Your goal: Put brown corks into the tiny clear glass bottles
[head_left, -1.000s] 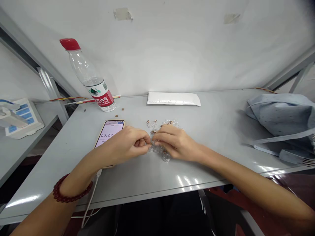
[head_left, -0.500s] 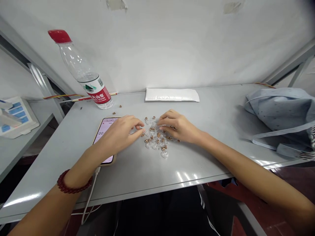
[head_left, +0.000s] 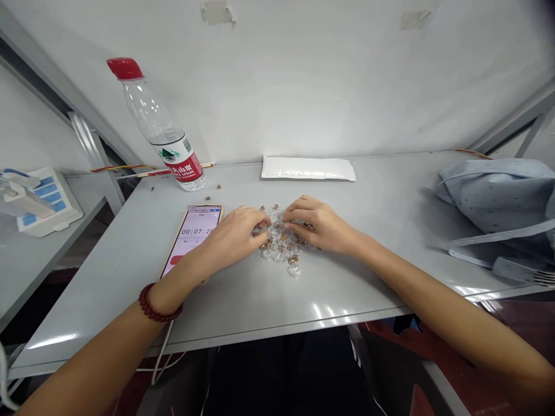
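Fingers (head_left: 260,221) of both hands curve down onto a heap of tiny corked glass bottles (head_left: 281,251), touching them; whether they pinch one, I cannot tell. The heap sits at centre between the left hand (head_left: 232,237) and the right hand (head_left: 321,225), with a phone (head_left: 191,234) just beside the left hand.

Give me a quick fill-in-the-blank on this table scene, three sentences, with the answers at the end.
The small glass vials between the left hand and the right hand are stoppered with ____.
The beaded bracelet is on the ____ wrist.
The plastic water bottle has a ____ cap.

Missing words: cork; left; red.
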The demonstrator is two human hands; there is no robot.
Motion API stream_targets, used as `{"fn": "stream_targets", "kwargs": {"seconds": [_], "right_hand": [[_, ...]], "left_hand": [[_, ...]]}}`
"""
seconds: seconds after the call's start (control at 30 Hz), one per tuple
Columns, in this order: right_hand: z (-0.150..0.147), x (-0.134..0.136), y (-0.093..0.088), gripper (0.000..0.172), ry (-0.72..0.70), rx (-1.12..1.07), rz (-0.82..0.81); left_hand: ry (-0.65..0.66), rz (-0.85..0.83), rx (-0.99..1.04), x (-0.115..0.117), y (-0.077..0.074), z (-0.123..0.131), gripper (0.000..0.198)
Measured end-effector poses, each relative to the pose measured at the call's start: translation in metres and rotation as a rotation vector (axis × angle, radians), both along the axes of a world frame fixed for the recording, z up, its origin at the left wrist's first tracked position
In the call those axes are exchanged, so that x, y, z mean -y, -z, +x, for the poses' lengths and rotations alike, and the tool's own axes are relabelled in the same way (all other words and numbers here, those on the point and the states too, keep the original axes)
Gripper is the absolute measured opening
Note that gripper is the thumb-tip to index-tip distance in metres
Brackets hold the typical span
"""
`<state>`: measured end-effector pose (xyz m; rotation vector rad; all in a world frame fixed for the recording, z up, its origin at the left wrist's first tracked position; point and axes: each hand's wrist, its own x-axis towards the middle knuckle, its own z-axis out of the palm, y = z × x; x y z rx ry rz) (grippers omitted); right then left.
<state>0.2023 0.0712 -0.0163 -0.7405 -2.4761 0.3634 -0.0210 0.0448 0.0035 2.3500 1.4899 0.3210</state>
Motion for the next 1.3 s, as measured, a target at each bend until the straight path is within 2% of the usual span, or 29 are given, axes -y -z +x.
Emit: {"fn": "stream_targets", "kwargs": {"seconds": [0.13,0.33,0.4,0.53,0.6,0.7,0.8,0.93,1.07,1.17,1.3], "right_hand": [[-0.001,0.001,-0.001,0.022,0.012,-0.014,0.035],[-0.003,0.003,-0.002,0.019,0.021,-0.044,0.057],[-0.004,0.006,-0.004,0.018,0.019,-0.078,0.057],[-0.009,0.017,-0.01,0.025,0.024,-0.163,-0.038],[-0.012,0.023,-0.012,0.024,-0.002,-0.206,-0.061],[-0.016,0.03,-0.015,0.019,-0.041,-0.23,-0.044],[-0.018,0.03,-0.015,0.021,-0.064,-0.226,-0.006],[-0.013,0.023,-0.013,0.025,-0.034,-0.154,0.085],[-0.003,0.013,-0.008,0.022,0.031,-0.133,0.102],[0.0,0.009,-0.006,0.022,0.068,-0.143,0.082],[0.0,0.01,-0.006,0.024,0.069,-0.111,0.075]], "left_hand": [[-0.067,-0.007,-0.024,0.002,0.001,0.003,0.031],[-0.095,0.027,0.003,0.008,-0.002,0.005,0.026],[-0.119,0.05,0.138,0.013,-0.007,0.005,0.027],[-0.16,-0.03,0.632,0.023,-0.018,0.005,0.018],[-0.164,-0.076,0.752,0.027,-0.022,0.006,0.012],[-0.183,-0.108,0.808,0.029,-0.024,0.008,0.006],[-0.214,-0.152,0.787,0.028,-0.025,0.008,0.005],[-0.313,-0.193,0.677,0.019,-0.029,-0.006,0.018],[-0.432,-0.062,0.249,0.004,-0.029,-0.031,0.02],[-0.438,-0.051,-0.002,-0.002,-0.025,-0.038,0.02],[-0.41,-0.037,0.006,0.002,-0.023,-0.026,0.022]]}}
